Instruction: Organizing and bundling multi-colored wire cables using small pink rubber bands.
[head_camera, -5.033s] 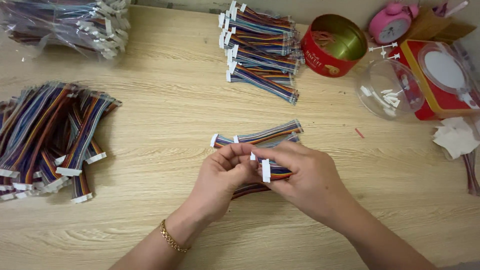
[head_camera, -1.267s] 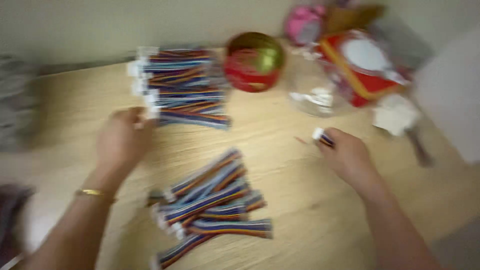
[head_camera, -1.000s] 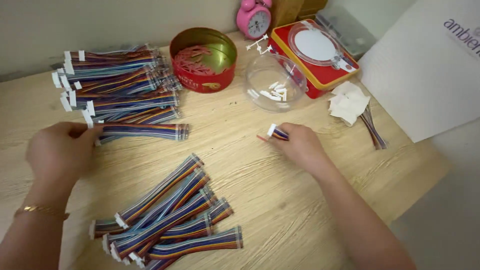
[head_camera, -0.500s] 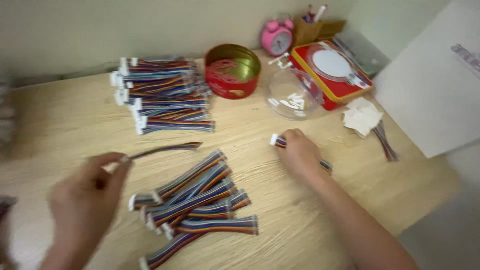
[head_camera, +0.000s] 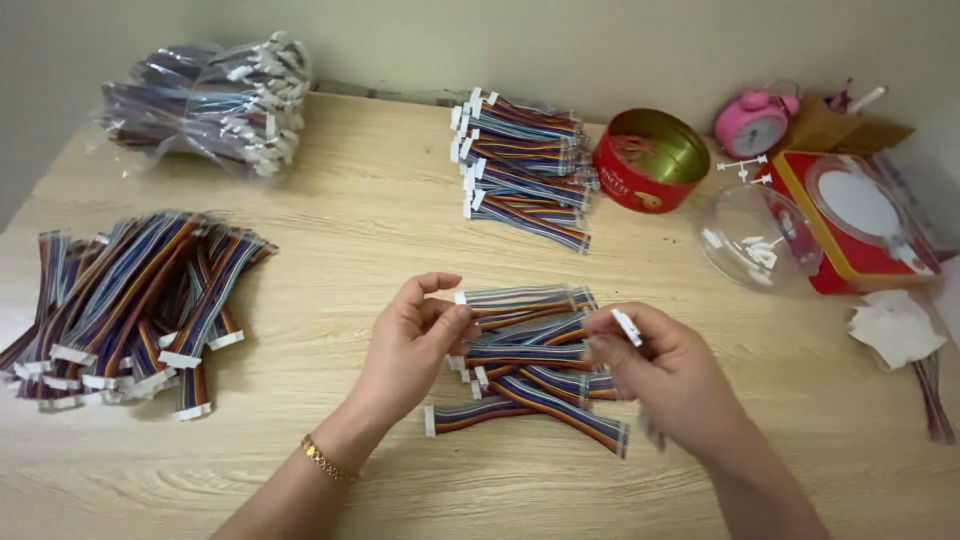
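A small heap of rainbow ribbon cables (head_camera: 530, 372) with white plugs lies on the wooden table (head_camera: 370, 215) between my hands. My left hand (head_camera: 415, 340) pinches one end of a ribbon cable (head_camera: 520, 297) at the top of that heap. My right hand (head_camera: 665, 375) holds the other end, a white connector (head_camera: 627, 327) showing above its fingers. A gold bracelet (head_camera: 325, 460) sits on my left wrist.
A stacked pile of cables (head_camera: 520, 165) lies at the back centre, a large loose pile (head_camera: 125, 300) at the left, a bagged bundle (head_camera: 215, 100) at the back left. A red tin (head_camera: 650, 160), clear bowl (head_camera: 760, 235), red box (head_camera: 855, 215), pink clock (head_camera: 752, 122) and tissues (head_camera: 895, 325) stand right.
My left hand took a cable from the back pile and came to the middle. My right hand came back from the right side and now grips that cable's other end. The camera swung back left.
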